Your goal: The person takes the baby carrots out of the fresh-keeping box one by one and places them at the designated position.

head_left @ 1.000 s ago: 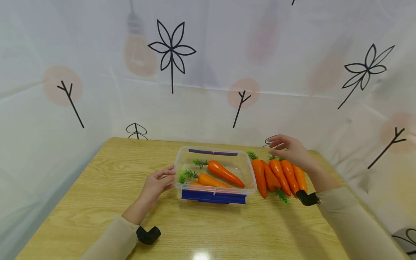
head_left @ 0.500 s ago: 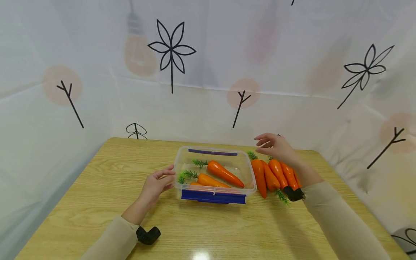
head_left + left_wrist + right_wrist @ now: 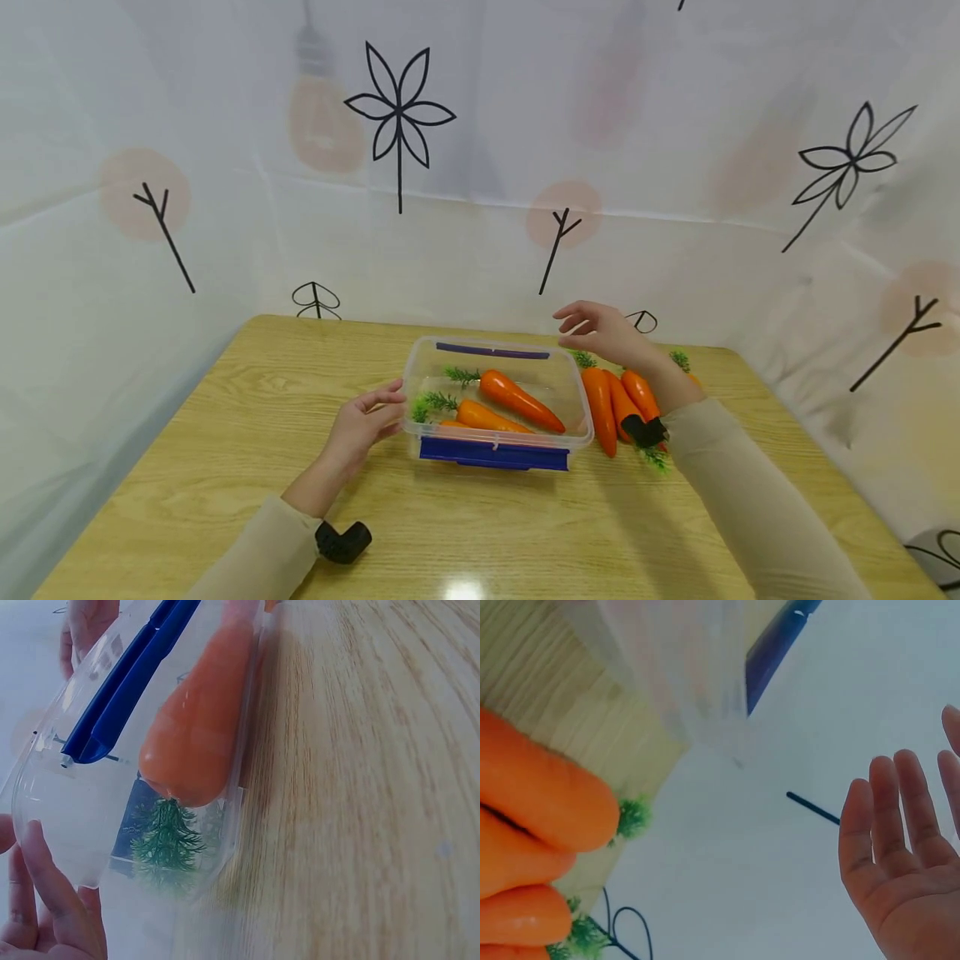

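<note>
A clear plastic container with blue side clips stands on the table, with several orange toy carrots with green tops lying in it. My left hand rests its fingertips against the container's left side, fingers fairly straight; the left wrist view shows the fingertips at a corner of the clear wall, near a carrot. Above and behind the container's back right corner hovers my right hand, holding nothing, its fingers loosely spread. The right wrist view shows its bare palm.
Several more toy carrots lie side by side just right of the container, partly hidden by my right forearm. The wood-grain table ends at a white patterned cloth behind it.
My right hand has moved left, from above the loose carrots to near the container's back right corner. The left hand, the container and the carrots have stayed in place.
</note>
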`<action>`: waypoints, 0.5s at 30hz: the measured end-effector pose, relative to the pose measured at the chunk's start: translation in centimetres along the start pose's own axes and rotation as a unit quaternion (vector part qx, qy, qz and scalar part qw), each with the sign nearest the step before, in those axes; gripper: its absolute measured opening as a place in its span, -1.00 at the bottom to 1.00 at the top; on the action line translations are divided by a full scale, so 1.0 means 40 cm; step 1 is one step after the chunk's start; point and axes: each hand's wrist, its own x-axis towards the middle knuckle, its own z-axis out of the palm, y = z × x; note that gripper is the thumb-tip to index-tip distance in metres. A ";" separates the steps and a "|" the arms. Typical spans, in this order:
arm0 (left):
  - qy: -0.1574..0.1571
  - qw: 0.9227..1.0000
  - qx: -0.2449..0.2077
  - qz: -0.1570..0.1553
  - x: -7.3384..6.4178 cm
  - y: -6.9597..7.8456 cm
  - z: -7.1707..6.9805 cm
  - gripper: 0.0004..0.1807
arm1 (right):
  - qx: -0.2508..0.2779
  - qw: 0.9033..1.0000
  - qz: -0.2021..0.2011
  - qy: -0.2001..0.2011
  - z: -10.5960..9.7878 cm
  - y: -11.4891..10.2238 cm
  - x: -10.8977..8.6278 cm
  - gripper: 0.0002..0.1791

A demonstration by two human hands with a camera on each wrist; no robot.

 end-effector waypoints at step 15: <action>0.000 1.000 -0.007 0.002 0.005 -0.004 -0.001 -0.72 | 0.036 0.993 -0.024 -0.110 0.049 -0.028 0.088 -0.58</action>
